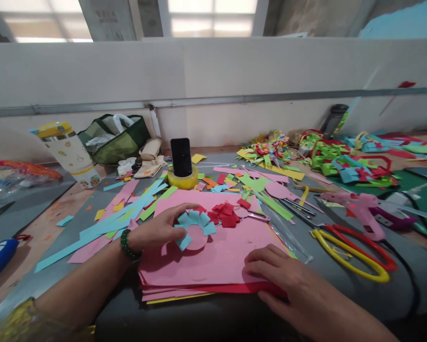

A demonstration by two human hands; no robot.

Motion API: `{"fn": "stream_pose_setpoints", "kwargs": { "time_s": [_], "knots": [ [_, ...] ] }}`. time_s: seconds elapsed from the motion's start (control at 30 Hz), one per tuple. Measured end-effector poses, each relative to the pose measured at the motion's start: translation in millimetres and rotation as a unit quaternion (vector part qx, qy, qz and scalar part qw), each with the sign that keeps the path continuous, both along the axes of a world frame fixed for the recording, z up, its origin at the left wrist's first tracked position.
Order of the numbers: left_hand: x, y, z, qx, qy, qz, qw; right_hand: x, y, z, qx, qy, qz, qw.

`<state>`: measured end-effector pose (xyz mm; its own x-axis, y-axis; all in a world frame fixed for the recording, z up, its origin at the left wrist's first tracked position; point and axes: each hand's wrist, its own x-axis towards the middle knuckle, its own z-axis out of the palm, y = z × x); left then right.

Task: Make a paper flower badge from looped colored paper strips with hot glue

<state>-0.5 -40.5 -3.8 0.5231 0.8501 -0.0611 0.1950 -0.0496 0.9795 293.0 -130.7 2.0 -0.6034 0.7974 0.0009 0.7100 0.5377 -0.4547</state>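
Observation:
My left hand (pixel 159 230), with a green bead bracelet on the wrist, pinches a pink paper disc (pixel 196 237) ringed with blue paper petals (pixel 194 221). The disc lies on a stack of pink paper sheets (pixel 220 259). My right hand (pixel 288 280) rests flat on the stack's near right corner, fingers stretched out, holding nothing. A small heap of red paper squares (pixel 225 214) lies just beyond the disc.
A phone (pixel 181 156) stands in a yellow tape roll (pixel 183 180). Coloured paper strips (pixel 128 209) cover the table's left and middle. A pink glue gun (pixel 359 209) and yellow and red scissors (pixel 352 254) lie right. Finished paper flowers (pixel 266 149), a bottle (pixel 69 152) and a green bag (pixel 117 137) stand behind.

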Motion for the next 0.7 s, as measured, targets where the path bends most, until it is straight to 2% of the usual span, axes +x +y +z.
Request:
{"fn": "stream_pose_setpoints", "kwargs": {
  "time_s": [0.07, 0.17, 0.27, 0.33, 0.47, 0.57, 0.63, 0.7],
  "knots": [
    [2, -1, 0.9, -0.004, -0.012, -0.004, 1.000, 3, 0, 2.0, -0.007, 0.008, -0.012, 1.000],
    [5, -4, 2.2, -0.010, -0.036, 0.010, 0.999, 3, 7, 6.0, 0.050, 0.078, -0.081, 0.992],
    [9, -8, 3.8, -0.041, -0.076, 0.031, 0.996, -10, 21, 8.6, 0.103, 0.167, -0.167, 0.966],
    [10, -11, 5.0, -0.060, -0.101, 0.033, 0.992, -25, 33, 8.3, 0.081, 0.206, -0.187, 0.957],
    [11, -13, 6.1, -0.067, -0.137, 0.025, 0.988, -56, 49, 5.3, -0.068, 0.262, -0.127, 0.954],
    [8, -9, 4.4, -0.046, -0.156, 0.053, 0.985, -63, 43, 8.4, -0.193, 0.206, -0.038, 0.959],
    [5, -4, 2.1, -0.030, -0.150, 0.078, 0.985, -56, 30, 14.7, -0.203, 0.143, 0.035, 0.968],
    [2, 3, -0.8, -0.027, -0.136, 0.097, 0.986, -40, 17, 22.1, -0.156, 0.124, 0.071, 0.977]
  ]
}}
